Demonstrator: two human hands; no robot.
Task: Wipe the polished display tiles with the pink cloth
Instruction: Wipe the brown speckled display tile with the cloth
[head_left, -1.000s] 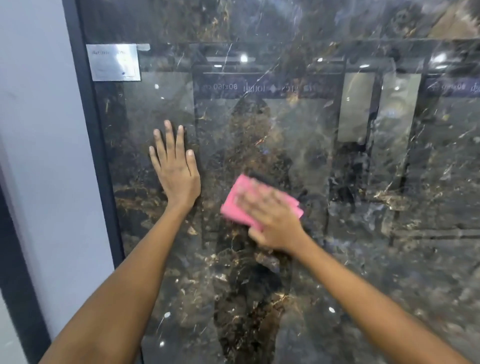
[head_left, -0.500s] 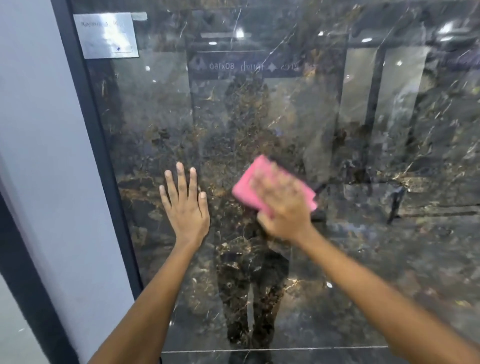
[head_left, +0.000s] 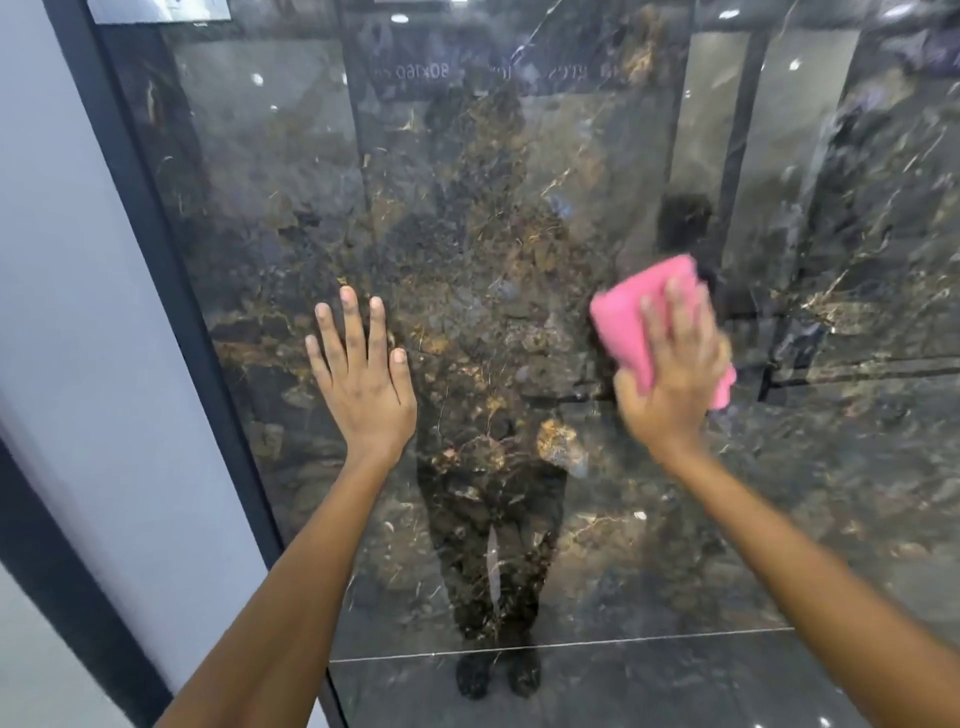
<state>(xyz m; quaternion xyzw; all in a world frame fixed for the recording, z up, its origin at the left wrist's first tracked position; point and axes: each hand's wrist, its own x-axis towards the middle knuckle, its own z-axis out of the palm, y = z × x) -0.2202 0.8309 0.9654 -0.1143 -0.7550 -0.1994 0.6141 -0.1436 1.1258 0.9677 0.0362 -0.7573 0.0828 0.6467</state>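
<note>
While left hand (head_left: 363, 384) lies flat — fingers spread — right hand (head_left: 675, 374) presses pink cloth (head_left: 631, 312) against tile (head_left: 519, 234).

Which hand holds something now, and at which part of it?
The right hand presses the pink cloth flat on the tile, covering its lower right part. The left hand holds nothing.
</note>
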